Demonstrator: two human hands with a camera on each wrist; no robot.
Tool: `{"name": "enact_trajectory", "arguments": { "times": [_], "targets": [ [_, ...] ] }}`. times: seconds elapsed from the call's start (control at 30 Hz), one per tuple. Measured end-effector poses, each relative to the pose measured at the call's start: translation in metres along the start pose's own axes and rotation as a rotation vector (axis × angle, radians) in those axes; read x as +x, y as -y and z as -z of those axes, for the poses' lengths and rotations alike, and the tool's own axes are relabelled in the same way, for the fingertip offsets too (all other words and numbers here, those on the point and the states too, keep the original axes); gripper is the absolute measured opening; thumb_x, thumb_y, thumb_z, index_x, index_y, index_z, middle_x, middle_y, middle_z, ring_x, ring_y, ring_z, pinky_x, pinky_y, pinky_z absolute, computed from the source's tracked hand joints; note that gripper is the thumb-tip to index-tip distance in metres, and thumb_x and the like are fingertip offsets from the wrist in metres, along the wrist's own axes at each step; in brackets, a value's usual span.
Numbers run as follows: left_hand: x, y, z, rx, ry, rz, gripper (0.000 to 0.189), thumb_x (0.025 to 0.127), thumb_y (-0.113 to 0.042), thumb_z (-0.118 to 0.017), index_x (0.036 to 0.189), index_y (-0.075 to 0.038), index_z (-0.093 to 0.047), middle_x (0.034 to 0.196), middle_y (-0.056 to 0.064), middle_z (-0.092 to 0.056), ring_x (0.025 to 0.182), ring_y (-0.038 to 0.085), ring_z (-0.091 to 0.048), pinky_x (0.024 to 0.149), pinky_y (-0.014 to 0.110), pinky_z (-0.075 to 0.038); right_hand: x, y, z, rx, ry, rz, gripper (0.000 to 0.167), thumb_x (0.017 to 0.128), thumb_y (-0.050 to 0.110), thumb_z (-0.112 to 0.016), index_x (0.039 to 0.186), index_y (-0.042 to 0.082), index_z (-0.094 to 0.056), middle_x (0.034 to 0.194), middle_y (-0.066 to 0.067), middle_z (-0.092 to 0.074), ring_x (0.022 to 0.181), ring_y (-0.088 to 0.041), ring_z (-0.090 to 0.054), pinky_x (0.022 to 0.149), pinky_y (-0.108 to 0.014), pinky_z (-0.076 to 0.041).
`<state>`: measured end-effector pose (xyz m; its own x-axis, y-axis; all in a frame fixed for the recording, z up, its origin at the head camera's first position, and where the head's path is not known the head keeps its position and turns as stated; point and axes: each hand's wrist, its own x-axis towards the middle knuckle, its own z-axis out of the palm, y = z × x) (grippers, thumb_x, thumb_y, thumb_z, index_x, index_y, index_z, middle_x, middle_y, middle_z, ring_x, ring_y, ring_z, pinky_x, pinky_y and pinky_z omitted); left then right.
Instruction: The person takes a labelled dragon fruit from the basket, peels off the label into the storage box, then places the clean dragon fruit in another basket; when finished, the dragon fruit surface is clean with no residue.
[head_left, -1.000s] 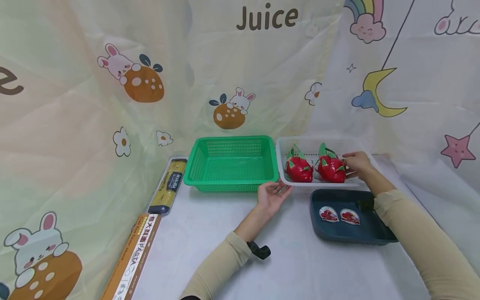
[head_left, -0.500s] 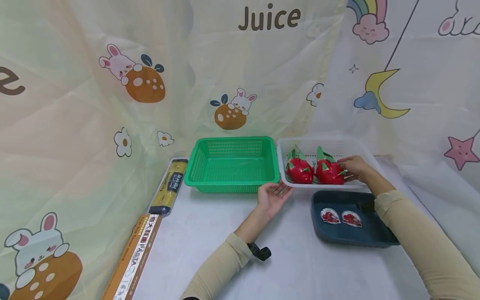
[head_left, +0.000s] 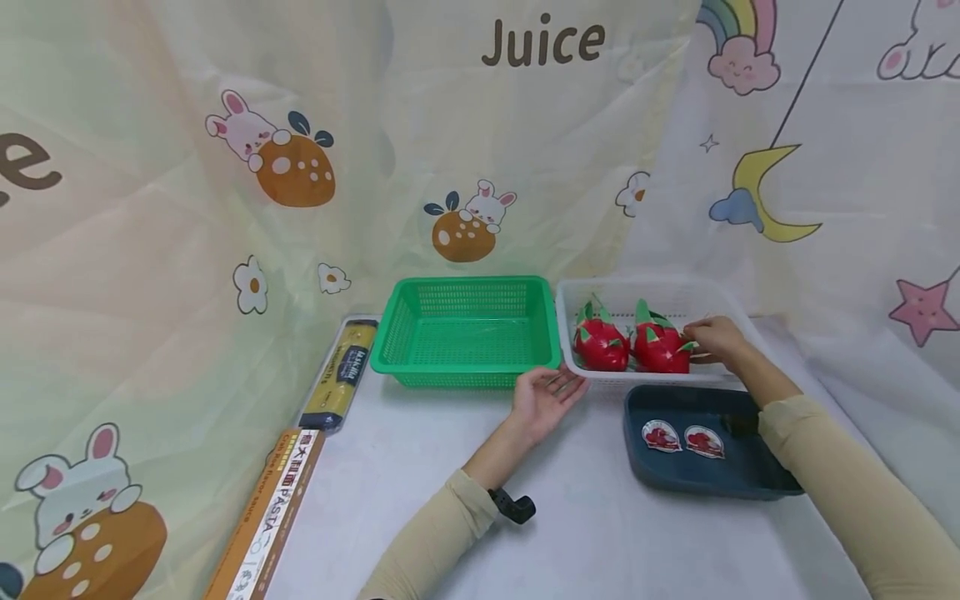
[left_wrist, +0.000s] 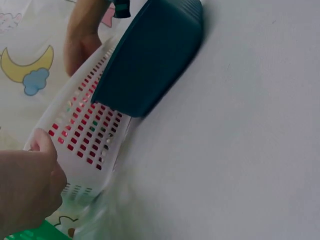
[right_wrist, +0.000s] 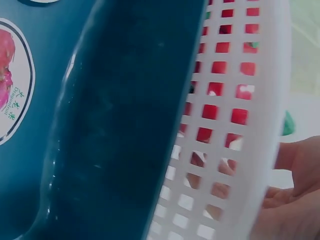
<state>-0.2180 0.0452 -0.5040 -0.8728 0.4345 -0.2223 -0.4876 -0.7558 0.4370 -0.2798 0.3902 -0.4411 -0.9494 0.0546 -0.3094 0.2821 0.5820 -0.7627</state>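
Two red dragon fruits with green leaf tips, the left one (head_left: 602, 345) and the right one (head_left: 660, 347), sit side by side in the white basket (head_left: 716, 297). My right hand (head_left: 722, 340) is inside it, its fingertips right at the right fruit's side. In the right wrist view, its fingers (right_wrist: 216, 210) show through the basket's holes, beside the red skin. My left hand (head_left: 542, 404) holds the basket's near left corner. In the left wrist view, a finger (left_wrist: 45, 142) lies against the outer wall, just under the rim.
A green basket (head_left: 465, 371) stands left of the white one. In front is a dark blue tray (head_left: 652, 477) with two dragon fruit labels (head_left: 705, 442). A spaghetti pack (head_left: 337, 375) and a long pasta box (head_left: 262, 517) lie at the left. A printed curtain (head_left: 375, 125) hangs behind.
The right fruit has shifted slightly left, toward the other. My right hand has drawn back a little to the right from it. My left hand stays at the basket's corner.
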Motion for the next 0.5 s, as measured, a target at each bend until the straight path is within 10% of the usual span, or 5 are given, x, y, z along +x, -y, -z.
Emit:
{"name": "enact_trajectory", "arguments": {
  "times": [0.33, 0.5],
  "targets": [
    [-0.014, -0.013, 0.010, 0.442, 0.169, 0.166, 0.049, 0.105, -0.012, -0.049, 0.148, 0.011, -0.040, 0.156, 0.040, -0.033, 0.142, 0.050, -0.043, 0.121, 0.055, -0.036, -0.033, 0.015, 0.001, -0.194, -0.211, 0.137, 0.059, 0.110, 0.033, -0.047, 0.143, -0.015, -0.045, 0.139, -0.042, -0.048, 0.120, -0.055, -0.056, 0.095, -0.057, -0.058],
    [-0.033, -0.030, 0.008, 0.555, 0.247, 0.177, 0.050, 0.106, -0.015, -0.049, 0.148, 0.010, -0.039, 0.139, 0.028, -0.056, 0.134, 0.044, -0.054, 0.120, 0.054, -0.038, -0.051, 0.019, -0.009, -0.266, -0.279, 0.223, 0.060, 0.109, 0.038, -0.049, 0.142, -0.013, -0.048, 0.140, -0.040, -0.050, 0.122, -0.056, -0.051, 0.095, -0.066, -0.054]
  ]
}}
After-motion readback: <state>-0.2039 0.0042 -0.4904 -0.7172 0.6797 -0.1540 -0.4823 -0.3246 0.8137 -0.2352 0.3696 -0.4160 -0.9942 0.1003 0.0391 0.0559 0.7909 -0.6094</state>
